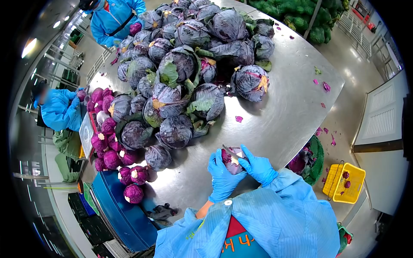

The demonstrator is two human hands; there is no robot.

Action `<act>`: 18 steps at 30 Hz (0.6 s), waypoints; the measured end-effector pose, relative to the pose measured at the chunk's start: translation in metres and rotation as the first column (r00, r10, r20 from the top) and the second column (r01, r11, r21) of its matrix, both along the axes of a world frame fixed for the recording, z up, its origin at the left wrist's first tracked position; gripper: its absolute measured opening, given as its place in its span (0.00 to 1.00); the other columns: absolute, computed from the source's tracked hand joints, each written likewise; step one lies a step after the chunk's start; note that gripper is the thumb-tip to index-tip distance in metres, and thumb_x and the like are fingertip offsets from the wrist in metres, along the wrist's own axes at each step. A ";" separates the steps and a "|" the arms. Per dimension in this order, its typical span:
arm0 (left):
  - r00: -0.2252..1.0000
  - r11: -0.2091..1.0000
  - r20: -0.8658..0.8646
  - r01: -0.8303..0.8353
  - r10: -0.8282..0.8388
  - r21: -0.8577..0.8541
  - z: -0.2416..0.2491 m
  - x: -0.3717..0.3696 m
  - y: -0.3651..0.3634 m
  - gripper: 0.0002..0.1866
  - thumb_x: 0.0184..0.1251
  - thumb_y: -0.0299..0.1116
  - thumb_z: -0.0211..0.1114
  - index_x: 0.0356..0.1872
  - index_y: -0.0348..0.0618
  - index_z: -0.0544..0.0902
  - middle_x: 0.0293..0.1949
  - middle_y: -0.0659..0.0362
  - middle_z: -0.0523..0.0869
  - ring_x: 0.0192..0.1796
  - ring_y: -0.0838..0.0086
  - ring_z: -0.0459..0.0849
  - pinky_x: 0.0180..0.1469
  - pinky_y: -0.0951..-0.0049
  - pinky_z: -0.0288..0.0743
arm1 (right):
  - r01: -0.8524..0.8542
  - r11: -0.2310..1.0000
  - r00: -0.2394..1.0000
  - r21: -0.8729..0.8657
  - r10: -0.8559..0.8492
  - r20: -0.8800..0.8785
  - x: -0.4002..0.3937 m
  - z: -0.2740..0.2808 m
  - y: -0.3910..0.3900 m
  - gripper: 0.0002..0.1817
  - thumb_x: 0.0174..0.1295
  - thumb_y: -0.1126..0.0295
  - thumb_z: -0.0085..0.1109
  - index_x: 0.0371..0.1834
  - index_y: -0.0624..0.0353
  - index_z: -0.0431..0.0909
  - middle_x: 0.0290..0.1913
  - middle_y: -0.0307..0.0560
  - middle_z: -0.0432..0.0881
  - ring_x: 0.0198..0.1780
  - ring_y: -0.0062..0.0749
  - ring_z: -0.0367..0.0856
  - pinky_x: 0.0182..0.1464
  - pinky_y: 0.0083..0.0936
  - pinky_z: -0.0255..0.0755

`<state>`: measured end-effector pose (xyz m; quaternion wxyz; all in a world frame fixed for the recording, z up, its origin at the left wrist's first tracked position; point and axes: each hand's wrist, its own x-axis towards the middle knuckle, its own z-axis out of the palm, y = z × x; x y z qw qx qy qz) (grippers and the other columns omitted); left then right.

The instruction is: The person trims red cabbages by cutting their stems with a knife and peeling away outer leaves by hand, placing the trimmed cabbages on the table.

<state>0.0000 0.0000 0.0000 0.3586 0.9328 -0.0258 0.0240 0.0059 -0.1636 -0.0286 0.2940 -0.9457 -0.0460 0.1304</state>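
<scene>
Near the front edge of the steel table (pixel 284 99), my left hand (pixel 223 180), in a blue glove, is wrapped round a red cabbage (pixel 229 160) with its pale cut stem upward. My right hand (pixel 260 167), gloved alike, grips a knife whose curved blade (pixel 230 151) lies over the cabbage's cut end. The knife's handle is hidden in my fingers. Beyond my hands rises a large heap of untrimmed red cabbages (pixel 176 69) with dark, dusty outer leaves. Trimmed, glossy purple cabbages (pixel 112 159) lie to the left.
Two people in blue coats (pixel 64 107) stand along the left side. A blue bin (pixel 124 210) stands front left. To the right, on the floor, are a green basket of leaves (pixel 316 159) and a yellow crate (pixel 344 182). Leaf scraps (pixel 325 87) lie about.
</scene>
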 end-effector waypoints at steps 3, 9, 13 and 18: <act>0.999 0.998 0.045 -0.029 0.027 0.050 -0.003 0.010 -0.001 0.63 0.29 0.55 0.83 0.69 0.35 0.59 0.61 0.38 0.64 0.60 0.43 0.66 0.60 0.46 0.62 | -0.023 1.000 1.000 0.016 0.023 -0.013 0.016 0.007 0.002 0.38 0.69 0.37 0.40 0.75 0.48 0.57 0.24 0.57 0.83 0.24 0.51 0.83 0.26 0.46 0.74; 0.997 0.992 0.016 -0.071 0.070 0.100 0.006 0.008 -0.026 0.61 0.32 0.52 0.82 0.69 0.33 0.58 0.60 0.32 0.63 0.60 0.38 0.64 0.61 0.43 0.60 | 0.001 0.997 0.999 -0.073 -0.005 -0.046 0.017 0.015 -0.011 0.32 0.71 0.40 0.38 0.72 0.45 0.64 0.24 0.55 0.83 0.24 0.51 0.83 0.25 0.46 0.73; 0.995 0.993 -0.072 -0.064 0.072 0.097 0.012 0.012 -0.028 0.62 0.33 0.53 0.82 0.70 0.35 0.57 0.60 0.32 0.62 0.60 0.39 0.63 0.62 0.44 0.59 | -0.019 0.989 0.998 -0.144 0.009 -0.064 0.029 0.021 -0.012 0.29 0.71 0.40 0.37 0.65 0.45 0.71 0.26 0.55 0.84 0.27 0.53 0.83 0.29 0.46 0.75; 0.999 0.984 0.036 0.004 -0.011 0.179 0.005 0.004 -0.027 0.66 0.32 0.57 0.83 0.72 0.36 0.54 0.62 0.34 0.61 0.61 0.41 0.63 0.63 0.45 0.60 | 0.103 0.993 0.990 0.058 -0.096 -0.104 0.065 -0.008 -0.027 0.25 0.71 0.43 0.45 0.46 0.50 0.84 0.33 0.59 0.85 0.35 0.46 0.85 0.37 0.39 0.77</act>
